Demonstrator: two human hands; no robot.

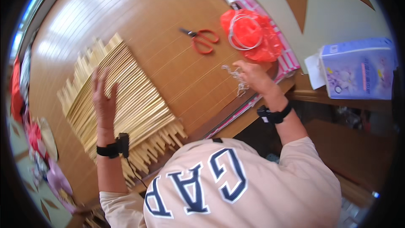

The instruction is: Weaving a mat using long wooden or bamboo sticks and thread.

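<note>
My left hand [103,99] rests over a mat of thin pale wooden sticks [135,88], thumb and fingers spread. The sticks lie side by side, and their uneven ends jut out at the far left and near sides. Farther right, my right hand [256,79] is bent at the fingers around part of a loose tangle of white string [241,88], close to the table's edge; the fingertips partly cover the string. Scissors with red handles [205,42] lie on the table between the mat and a red plastic bag [253,29].
A coiled white cable [236,38] lies on the red bag. The brown table [168,4] has a pink-and-white patterned cloth [287,57] along its right edge. Beyond it stands a purple tissue pack [358,69]. Coloured cloths and bags [38,139] lie past the left edge.
</note>
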